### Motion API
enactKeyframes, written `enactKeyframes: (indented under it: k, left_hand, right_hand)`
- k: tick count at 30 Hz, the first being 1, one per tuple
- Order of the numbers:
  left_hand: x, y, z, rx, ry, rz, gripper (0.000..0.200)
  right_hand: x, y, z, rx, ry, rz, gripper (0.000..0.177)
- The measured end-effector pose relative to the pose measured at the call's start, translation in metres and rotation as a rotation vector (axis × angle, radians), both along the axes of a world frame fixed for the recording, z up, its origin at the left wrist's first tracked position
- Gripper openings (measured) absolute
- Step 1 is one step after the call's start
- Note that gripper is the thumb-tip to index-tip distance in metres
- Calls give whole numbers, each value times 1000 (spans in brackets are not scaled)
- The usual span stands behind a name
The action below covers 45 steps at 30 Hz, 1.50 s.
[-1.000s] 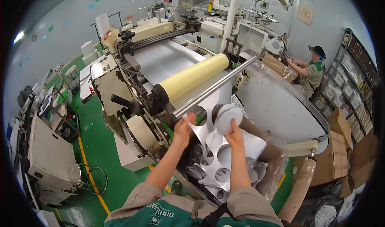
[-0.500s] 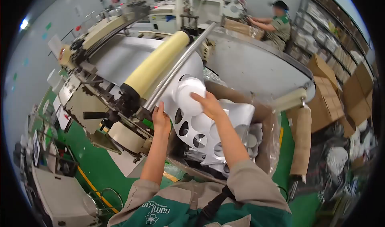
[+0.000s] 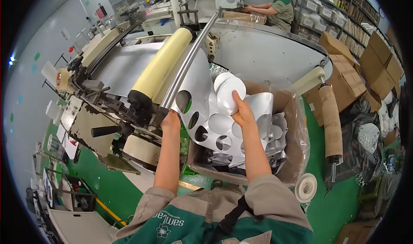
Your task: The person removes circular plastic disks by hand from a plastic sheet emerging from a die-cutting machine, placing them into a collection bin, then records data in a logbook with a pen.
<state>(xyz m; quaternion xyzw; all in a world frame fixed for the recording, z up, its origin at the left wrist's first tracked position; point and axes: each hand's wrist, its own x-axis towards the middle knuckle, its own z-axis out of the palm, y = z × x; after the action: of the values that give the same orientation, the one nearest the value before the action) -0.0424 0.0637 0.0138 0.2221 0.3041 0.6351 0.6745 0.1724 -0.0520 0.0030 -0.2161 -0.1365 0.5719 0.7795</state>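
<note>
My right hand (image 3: 244, 114) grips a few thin white discs (image 3: 230, 93), fanned over one another, with the thumb on top. They are held above a silvery-white sheet with round holes (image 3: 205, 120), which hangs from the machine into a cardboard box (image 3: 294, 136). My left hand (image 3: 171, 121) is at the near end of a steel bar (image 3: 189, 63), by the sheet's left edge. Its fingers are largely hidden there. Left of the bar lies a yellow roller (image 3: 163, 65), with the wide sheet (image 3: 124, 65) behind it.
A lever with a black handle (image 3: 106, 131) sticks out at the left. On the right are a brown-wrapped roller (image 3: 330, 123) and opened cartons (image 3: 344, 76). A co-worker (image 3: 282, 11) is at the back beside shelves (image 3: 320, 11). A white reel (image 3: 306, 188) is near my right side.
My right hand has moved to the right with the white discs, which are now more fanned out. My left hand's fingers have gone out of sight by the bar's end. The camera view has shifted.
</note>
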Motion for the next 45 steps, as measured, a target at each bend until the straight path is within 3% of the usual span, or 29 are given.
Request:
enactKeyframes:
  k: [5, 10, 12, 13, 14, 15, 16, 17, 19, 20, 21, 22, 23, 25, 26, 30, 31, 32, 33, 34, 35, 37, 38, 39, 40, 41, 42, 43, 45]
  left_hand:
    - [6, -15, 31, -102, -71, -41, 38]
    - [17, 5, 1, 25, -62, -104, 40]
    - [20, 1, -11, 66, 63, -174, 41]
    - [24, -13, -2, 59, 128, -234, 42]
    - [22, -12, -7, 102, 59, -375, 44]
    - [11, -3, -17, 125, 81, -478, 43]
    - [20, -26, 3, -11, 147, -370, 42]
    - [12, -15, -7, 52, 124, -470, 42]
    - [5, 14, -23, 161, 294, -540, 37]
    - [5, 27, -29, 172, 307, -570, 33]
    - [11, 32, -27, 123, 346, -450, 30]
    - [12, 53, -36, 113, 418, -283, 30]
    - [13, 76, -41, 116, 362, -350, 33]
    - [27, 56, -32, 171, 358, -222, 26]
    - [29, 80, -41, 200, 388, -178, 17]
    - [42, 84, -52, 250, 457, -184, 30]
    - [47, 80, -53, 280, 497, -205, 31]
    - [53, 71, -56, 310, 541, -240, 32]
    - [59, 64, -59, 336, 584, -274, 33]
    - [64, 55, -65, 371, 628, -314, 35]
    - [70, 60, -68, 423, 689, -367, 36]
    - [81, 45, -82, 531, 770, -463, 38]
    - [88, 49, -89, 597, 807, -512, 39]
    - [100, -6, -77, 459, 737, -468, 41]
    - [109, -16, -80, 424, 715, -432, 41]
    - [106, 23, -89, 711, 1142, -505, 40]
    - [104, 61, -97, 1125, 1748, -378, 40]
    - [101, 91, -104, 1485, 2054, -153, 40]
    - [111, 73, -100, 1420, 1832, -168, 38]
  right_hand:
    - [-31, 14, 35, -16, -313, 26, 47]
    - [-57, 48, 37, -36, -428, 57, 41]
    - [-74, 48, 48, -95, -378, -23, 46]
    - [-68, 62, 32, 14, -566, 25, 47]
    - [-70, 33, 60, -96, -546, -8, 48]
    - [-74, 65, 25, 91, -441, 11, 54]
    - [-75, 60, 25, -48, -583, -126, 60]
    - [-88, 70, 13, -269, -707, -429, 63]
    - [-93, 22, 21, -186, -392, -587, 65]
    - [-91, 30, -3, -246, -306, -570, 64]
    - [-90, 12, -17, -347, -276, -695, 62]
    - [-83, -19, -31, -333, -257, -729, 63]
    - [-77, -57, -44, -322, -246, -762, 63]
    - [-80, -148, -76, -453, -274, -888, 64]
    - [-85, -194, -98, -537, -257, -907, 65]
    - [-165, -374, -236, -1257, -319, -1289, 52]
    - [-198, -428, -242, -1441, -72, -1348, 55]
    - [-244, -481, -300, -1714, 4, -1308, 57]
    - [-286, -525, -313, -1662, 419, -1500, 58]
    - [-339, -568, -358, -1873, 458, -1686, 58]
    - [-383, -608, -372, -1672, 763, -1846, 56]
    - [-446, -667, -405, -1557, 952, -2080, 49]
    - [-463, -691, -420, -1524, 1055, -2039, 48]
    - [-468, -703, -435, -1459, 1102, -2006, 48]
    - [-468, -716, -451, -1389, 1142, -1972, 48]
    - [-464, -729, -470, -1315, 1177, -1937, 48]
    - [-460, -739, -497, -1158, 1261, -1916, 44]
    - [-460, -747, -539, -1060, 1266, -1919, 43]
    - [-464, -760, -622, -865, 1282, -1908, 41]
